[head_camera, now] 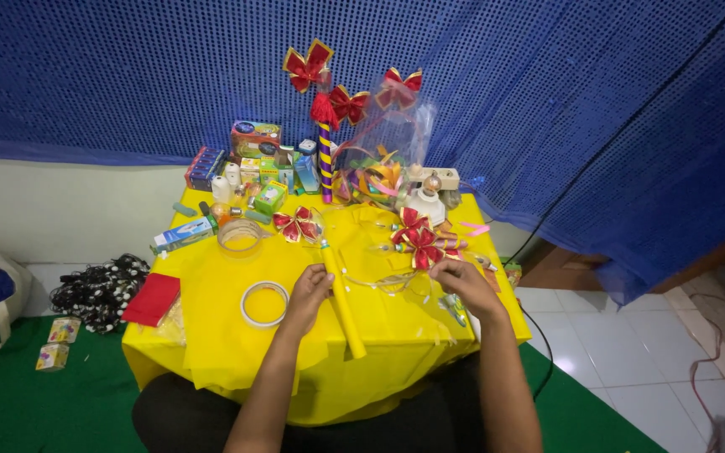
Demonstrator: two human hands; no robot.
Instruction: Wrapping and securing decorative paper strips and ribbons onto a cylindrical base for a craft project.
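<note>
My left hand (308, 294) grips a long yellow stick (344, 304) that lies slanted across the yellow table (211, 335). A red and gold ribbon bow (297, 225) sits at the stick's far end. My right hand (461, 281) pinches a thin clear strip just below a second red and gold bow (419, 241). The clear strip curves between my two hands.
Two tape rolls (263, 303) (240, 236) lie left of my hands, with a red card (153, 298) at the table's left edge. Small boxes (255, 138), a striped stick with bows (325, 159) and a clear bag (383, 159) crowd the back. Bags (101, 289) lie on the green floor.
</note>
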